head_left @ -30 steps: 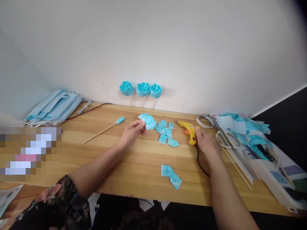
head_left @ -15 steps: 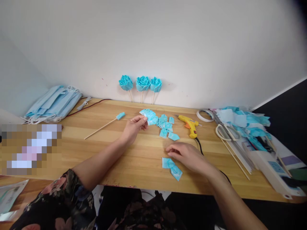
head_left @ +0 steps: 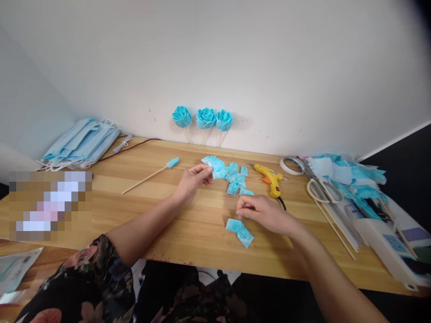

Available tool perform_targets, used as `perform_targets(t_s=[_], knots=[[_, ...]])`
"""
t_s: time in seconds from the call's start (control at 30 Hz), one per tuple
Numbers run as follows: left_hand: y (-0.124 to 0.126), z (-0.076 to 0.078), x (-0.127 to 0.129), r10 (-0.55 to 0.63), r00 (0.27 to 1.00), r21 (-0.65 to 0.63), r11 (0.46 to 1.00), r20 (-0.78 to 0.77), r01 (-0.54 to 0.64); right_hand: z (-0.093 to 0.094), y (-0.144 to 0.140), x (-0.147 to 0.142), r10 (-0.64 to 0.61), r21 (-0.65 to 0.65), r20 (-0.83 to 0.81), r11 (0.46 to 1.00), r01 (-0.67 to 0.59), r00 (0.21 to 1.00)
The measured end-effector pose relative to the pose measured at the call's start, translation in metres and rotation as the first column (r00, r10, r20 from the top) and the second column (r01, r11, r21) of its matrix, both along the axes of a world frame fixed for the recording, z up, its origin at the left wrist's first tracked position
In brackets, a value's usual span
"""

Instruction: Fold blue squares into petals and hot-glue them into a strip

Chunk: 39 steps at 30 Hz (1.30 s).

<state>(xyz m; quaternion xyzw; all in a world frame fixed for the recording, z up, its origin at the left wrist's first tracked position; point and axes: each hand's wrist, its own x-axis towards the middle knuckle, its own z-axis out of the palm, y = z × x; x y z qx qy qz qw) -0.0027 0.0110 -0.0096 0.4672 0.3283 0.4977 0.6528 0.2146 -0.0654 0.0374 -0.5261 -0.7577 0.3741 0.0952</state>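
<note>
On the wooden table (head_left: 101, 188), both my hands are busy among blue petal pieces.

Far left, a stack of blue face masks (head_left: 81, 144) sits by the wall; next a skewer with a blue tip (head_left: 150, 175) lies clear of my left hand (head_left: 191, 181), whose fingers pinch a fan of folded blue pieces (head_left: 213, 164). Beside it lies the loose pile of petals (head_left: 237, 180), three finished blue roses (head_left: 203, 119) leaning on the wall behind. My right hand (head_left: 264, 215) hovers, fingertips pinched narrow, just above two folded pieces (head_left: 239, 231) near the table edge; whether it grips anything I cannot tell. Behind my knuckles rests the yellow glue gun (head_left: 270, 178), then tape roll (head_left: 292, 165), scissors (head_left: 319, 190), scraps (head_left: 350, 177).
</note>
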Motion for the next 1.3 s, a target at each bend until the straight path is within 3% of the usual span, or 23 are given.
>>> perform_targets(t_s=[0.1,0.27,0.43,0.57,0.7,0.97,1.13,1.3], knots=[[0.001,-0.002,0.0,-0.004,1.0,0.005,1.0,0.003,0.004,-0.002,0.006,0.005,-0.024,-0.014,-0.038,1.0,0.024,0.999],[0.001,-0.001,-0.001,-0.009,1.0,0.013,1.0,0.005,0.009,-0.007,-0.005,0.004,0.047,-0.013,0.097,0.999,-0.046,0.994],[0.0,-0.001,-0.001,-0.011,1.0,0.007,1.0,0.001,0.011,-0.007,-0.022,-0.01,0.053,0.107,0.156,0.992,-0.07,0.986],[0.0,-0.001,0.0,-0.013,1.0,0.008,1.0,-0.01,0.014,-0.014,-0.019,-0.011,-0.079,0.002,-0.058,0.997,0.08,0.995],[0.0,0.0,0.001,-0.013,1.0,0.004,1.0,-0.013,0.013,-0.028,-0.009,-0.002,-0.204,-0.156,-0.306,0.974,0.162,0.93],[0.0,0.001,0.001,-0.02,1.0,-0.005,1.0,-0.017,0.02,-0.034,-0.002,-0.011,-0.36,-0.239,-0.403,0.929,0.283,0.842],[-0.001,0.001,0.0,-0.028,0.999,0.011,1.0,-0.025,0.029,-0.033,0.002,-0.016,-0.304,-0.111,-0.433,0.952,0.285,0.849],[-0.001,0.001,0.001,-0.02,0.999,0.004,1.0,-0.031,0.02,-0.024,0.007,-0.012,-0.242,0.054,-0.326,0.96,0.274,0.914]])
